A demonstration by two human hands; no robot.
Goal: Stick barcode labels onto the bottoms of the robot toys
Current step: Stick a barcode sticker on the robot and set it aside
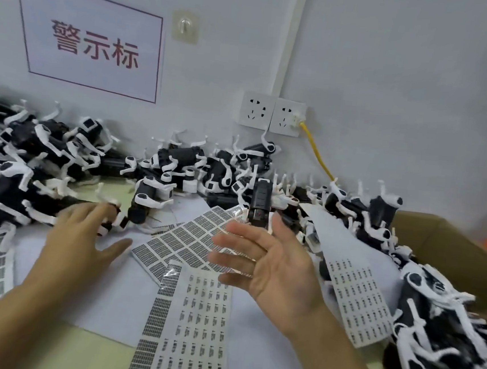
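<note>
Beyond the left hand, whose fingers are stretched out flat and relaxed, a heap of toys is piled against the wall; its fingertips are seen just touching or nearly touching the nearest toy, and nothing is gripped. The right hand is held raised, palm turned inward, fingers spread and blurred; nothing can be made out in it. Just beyond its fingertips one toy is seen, its long axis running away from the hand toward the wall; whether it stands on the table or hangs in the air cannot be told. Between the hands and slightly ahead, a label sheet is spread, and a second sheet lies under and before the right wrist. To the right of that hand a box holds more toys. The next toy is judged to be fetched by the left hand, since the heap lies nearest it, while labels lie closer to the right; a toy would need to be turned bottom-up toward the sheets.
</note>
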